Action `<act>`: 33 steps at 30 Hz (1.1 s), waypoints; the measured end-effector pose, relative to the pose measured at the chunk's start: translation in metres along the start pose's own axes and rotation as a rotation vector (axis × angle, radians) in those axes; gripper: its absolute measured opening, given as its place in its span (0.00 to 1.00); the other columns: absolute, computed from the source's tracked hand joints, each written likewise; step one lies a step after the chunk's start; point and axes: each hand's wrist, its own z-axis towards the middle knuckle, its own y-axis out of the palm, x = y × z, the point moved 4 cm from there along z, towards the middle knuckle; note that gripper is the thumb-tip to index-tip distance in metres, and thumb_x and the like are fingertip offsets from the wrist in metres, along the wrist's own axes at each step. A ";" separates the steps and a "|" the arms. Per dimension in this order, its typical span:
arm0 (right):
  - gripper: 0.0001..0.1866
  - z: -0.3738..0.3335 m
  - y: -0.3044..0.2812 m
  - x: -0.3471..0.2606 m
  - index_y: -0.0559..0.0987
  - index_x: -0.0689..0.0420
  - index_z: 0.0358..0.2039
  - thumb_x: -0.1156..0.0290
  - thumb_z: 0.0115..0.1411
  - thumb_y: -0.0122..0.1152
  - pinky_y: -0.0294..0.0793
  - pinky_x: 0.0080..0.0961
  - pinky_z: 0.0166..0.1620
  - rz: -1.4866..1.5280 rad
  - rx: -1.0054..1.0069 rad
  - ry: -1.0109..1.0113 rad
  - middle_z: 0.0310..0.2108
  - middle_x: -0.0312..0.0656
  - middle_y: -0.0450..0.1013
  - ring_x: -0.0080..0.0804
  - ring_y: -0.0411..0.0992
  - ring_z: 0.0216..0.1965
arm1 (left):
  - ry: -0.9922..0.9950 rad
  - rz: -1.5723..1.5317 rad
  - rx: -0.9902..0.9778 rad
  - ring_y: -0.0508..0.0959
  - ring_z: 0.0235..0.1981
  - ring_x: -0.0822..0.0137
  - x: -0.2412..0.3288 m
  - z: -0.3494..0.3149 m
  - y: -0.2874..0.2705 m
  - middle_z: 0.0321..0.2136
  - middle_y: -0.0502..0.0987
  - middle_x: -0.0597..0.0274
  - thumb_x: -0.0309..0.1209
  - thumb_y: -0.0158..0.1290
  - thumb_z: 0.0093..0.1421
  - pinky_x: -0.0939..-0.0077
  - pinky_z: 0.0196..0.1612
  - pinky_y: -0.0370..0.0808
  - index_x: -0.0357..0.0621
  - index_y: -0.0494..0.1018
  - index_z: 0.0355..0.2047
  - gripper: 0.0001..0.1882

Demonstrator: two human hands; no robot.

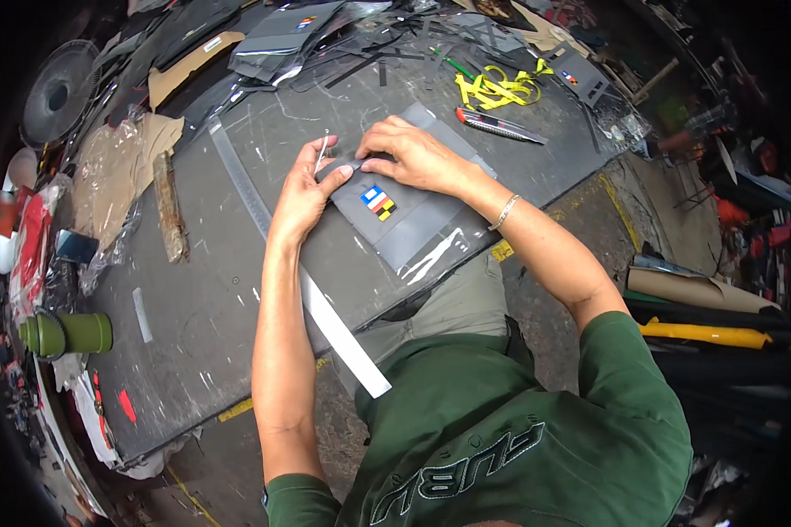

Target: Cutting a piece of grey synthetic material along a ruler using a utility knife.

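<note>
- The gray piece (416,211) lies on the dark table (211,307), near its front edge and just past the person's lap. It is flat and thin, with a darker gray part on the left and a lighter one beside it.
- A small patch (379,204) sits on the darker part. It has little blocks of blue, white, red, yellow and black.
- The left hand (304,193) pinches the top left edge of the gray piece, thumb on top. A thin pale bit shows by its fingers, too small to tell what it is.
- The right hand (413,158) is bent over the same edge and pinches it close to the left thumb. It hides some of the top.
- A long flat strip (241,176) runs under the left arm, which covers its middle. Its near end pokes out past the table.
- A green bottle (79,334) is far to the left.
- A rough stick (170,211) lies left of the strip.
- A red and gray cutter (501,127) lies past the right hand, near a yellow strap (492,95).
- Farther back are messy black scraps (382,72), gray sheets (281,37) and a fan (59,92).
</note>
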 end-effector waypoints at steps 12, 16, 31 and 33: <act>0.08 -0.004 -0.021 0.062 0.76 0.57 0.44 0.67 0.72 0.60 0.76 0.22 0.37 1.064 0.573 0.550 0.35 0.36 0.76 0.23 0.76 0.36 | -0.034 0.173 0.018 0.78 0.60 0.55 -0.010 -0.001 -0.018 0.57 0.79 0.49 0.33 0.66 0.62 0.66 0.62 0.72 0.37 0.68 0.65 0.33; 0.10 0.010 -0.089 0.127 0.76 0.61 0.47 0.67 0.73 0.58 0.80 0.25 0.37 1.004 0.791 0.387 0.36 0.38 0.76 0.25 0.76 0.34 | -0.130 0.281 0.042 0.80 0.57 0.57 -0.002 -0.005 -0.020 0.53 0.81 0.46 0.35 0.68 0.60 0.64 0.59 0.74 0.37 0.72 0.62 0.32; 0.16 0.032 -0.076 0.150 0.82 0.60 0.46 0.60 0.67 0.63 0.74 0.41 0.54 -0.350 0.178 0.367 0.43 0.52 0.77 0.50 0.76 0.48 | -0.113 0.159 0.114 0.81 0.44 0.66 -0.013 -0.002 -0.031 0.44 0.84 0.55 0.34 0.58 0.68 0.73 0.53 0.73 0.35 0.72 0.59 0.22; 0.16 0.020 -0.072 0.128 0.82 0.60 0.45 0.60 0.68 0.63 0.75 0.39 0.50 -0.342 0.269 0.341 0.40 0.50 0.77 0.46 0.77 0.44 | -0.113 0.102 0.102 0.81 0.43 0.68 -0.016 0.000 -0.030 0.44 0.84 0.57 0.34 0.57 0.69 0.73 0.51 0.74 0.35 0.72 0.59 0.22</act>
